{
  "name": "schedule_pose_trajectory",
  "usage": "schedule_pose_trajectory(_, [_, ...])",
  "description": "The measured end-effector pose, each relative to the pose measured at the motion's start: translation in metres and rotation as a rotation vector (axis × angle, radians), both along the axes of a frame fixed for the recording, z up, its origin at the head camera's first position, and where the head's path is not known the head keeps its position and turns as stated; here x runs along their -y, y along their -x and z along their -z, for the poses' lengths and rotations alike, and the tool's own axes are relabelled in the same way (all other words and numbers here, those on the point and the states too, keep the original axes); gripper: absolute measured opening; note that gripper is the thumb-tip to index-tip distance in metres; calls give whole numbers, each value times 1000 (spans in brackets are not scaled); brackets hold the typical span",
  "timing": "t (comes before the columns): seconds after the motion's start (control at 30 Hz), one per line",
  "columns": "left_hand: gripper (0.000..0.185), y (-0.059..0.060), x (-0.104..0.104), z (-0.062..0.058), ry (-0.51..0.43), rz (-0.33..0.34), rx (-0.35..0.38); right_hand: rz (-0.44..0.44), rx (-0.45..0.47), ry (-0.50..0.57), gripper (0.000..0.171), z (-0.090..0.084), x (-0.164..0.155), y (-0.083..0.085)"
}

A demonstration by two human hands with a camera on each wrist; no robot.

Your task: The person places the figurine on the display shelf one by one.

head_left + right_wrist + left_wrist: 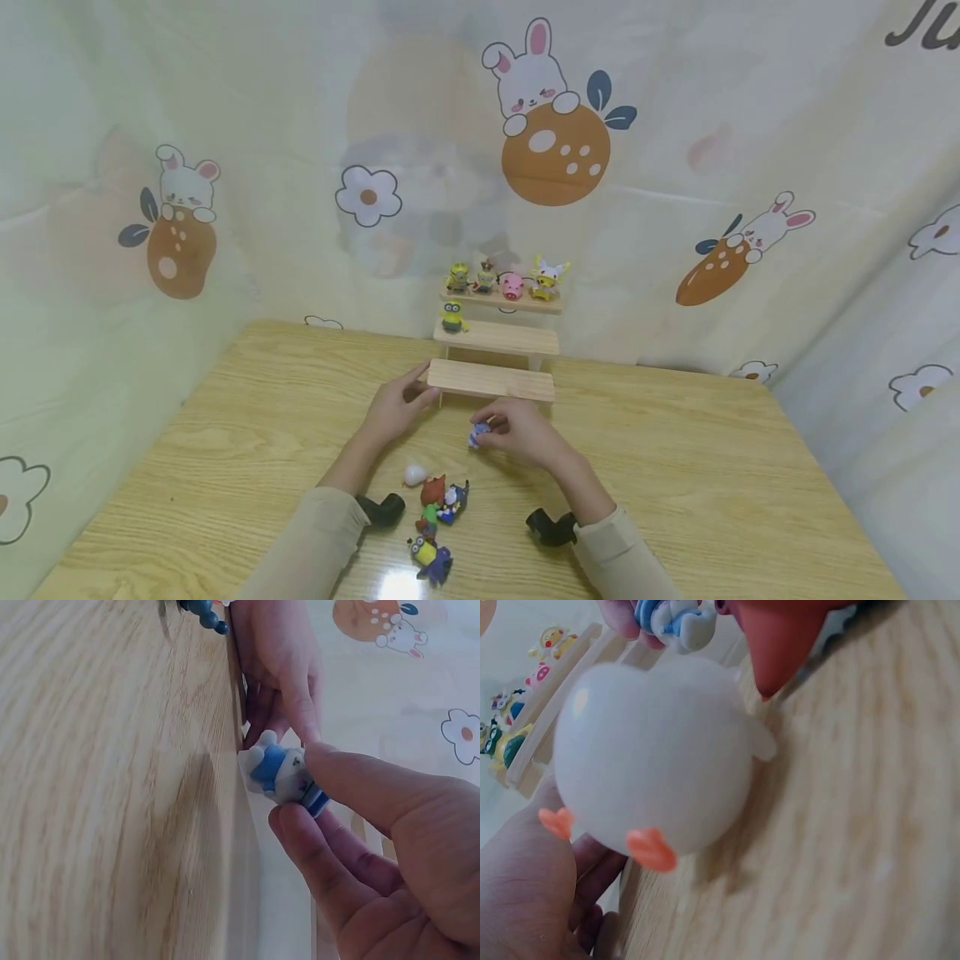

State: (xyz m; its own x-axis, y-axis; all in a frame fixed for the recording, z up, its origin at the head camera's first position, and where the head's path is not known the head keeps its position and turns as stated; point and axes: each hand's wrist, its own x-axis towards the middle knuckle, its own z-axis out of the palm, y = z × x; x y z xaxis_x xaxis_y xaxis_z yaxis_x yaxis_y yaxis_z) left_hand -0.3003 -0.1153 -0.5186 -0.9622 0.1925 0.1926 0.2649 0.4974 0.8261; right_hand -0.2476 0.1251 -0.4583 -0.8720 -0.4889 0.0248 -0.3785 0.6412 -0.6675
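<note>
A pale curtain (285,108) printed with rabbits and flowers hangs behind a wood-grained table (675,467). At the table's far side stands a three-step wooden stand (491,380). The person's left hand (393,408) is at the left end of its lowest step, thumb at the front corner; whether it grips the wood cannot be told. The right hand (528,435) pinches a small blue-and-white figure between thumb and fingers.

Nearer the person, between the forearms, lie a red-headed figure (431,512) in green, a dark-blue-and-white figure (453,503) against its side, a goggled yellow figure (431,559) in purple and a round white figure (415,475), which fills much of the left wrist view. Four figures occupy the top step, among them a pink pig (512,287) and a white-and-yellow figure (547,280); a yellow-and-green figure (452,317) stands on the middle step's left end.

Smallest, the blue-and-white figure (477,433) is in front of the lowest step, its long axis tilted: the knobbed white end points down toward the table, the banded blue end up into the fingers, which partly cover it.
</note>
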Motion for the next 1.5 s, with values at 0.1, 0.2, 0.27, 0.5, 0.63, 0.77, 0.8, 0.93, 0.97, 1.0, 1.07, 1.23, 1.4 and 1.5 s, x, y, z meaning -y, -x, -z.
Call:
schedule_pose_trajectory(0.1, [66, 0, 0, 1, 3, -1, -9, -3, -18, 9, 24, 0, 0, 0])
schedule_pose_trajectory(0.2, [65, 0, 0, 1, 3, -1, -14, 1, -76, -3, 24, 0, 1, 0])
schedule_pose_trajectory(0.27, [65, 0, 0, 1, 3, -2, -13, 5, -121, -6, 24, 0, 2, 0])
schedule_pose_trajectory(0.5, [65, 0, -1, 0, 10, -2, -14, 49, -206, 139, 24, -1, 8, 1])
schedule_pose_trajectory(0.63, [65, 0, 0, -2, 9, -2, -15, 120, -302, 199, 19, -3, 10, 2])
schedule_pose_trajectory(0.77, [63, 1, 1, -2, 5, 0, -7, 163, -375, 245, 18, -7, 12, 4])
schedule_pose_trajectory(0.8, [63, 2, 1, -2, 7, 0, -5, 171, -383, 253, 19, -8, 12, 4])
schedule_pose_trajectory(0.93, [64, 2, 0, 0, 7, 0, -1, 222, -404, 276, 20, -11, 13, 8])
schedule_pose_trajectory(0.97, [63, 2, 0, 1, 7, -1, 1, 238, -402, 278, 20, -12, 13, 10])
schedule_pose_trajectory(1.0, [63, 2, 0, 1, 7, -4, -2, 253, -396, 277, 19, -13, 13, 12])
schedule_pose_trajectory(1.07, [63, 1, 0, 1, 6, -5, -6, 281, -381, 280, 19, -15, 12, 16])
schedule_pose_trajectory(1.23, [64, 1, 1, 1, 5, -1, -12, 341, -342, 268, 23, -27, 11, 33])
schedule_pose_trajectory(1.4, [64, 1, 0, 1, 4, -8, -12, 373, -406, 224, 23, -47, 14, 53])
schedule_pose_trajectory(1.5, [63, 0, -1, 2, -6, -2, -11, 371, -426, 187, 22, -55, 17, 64])
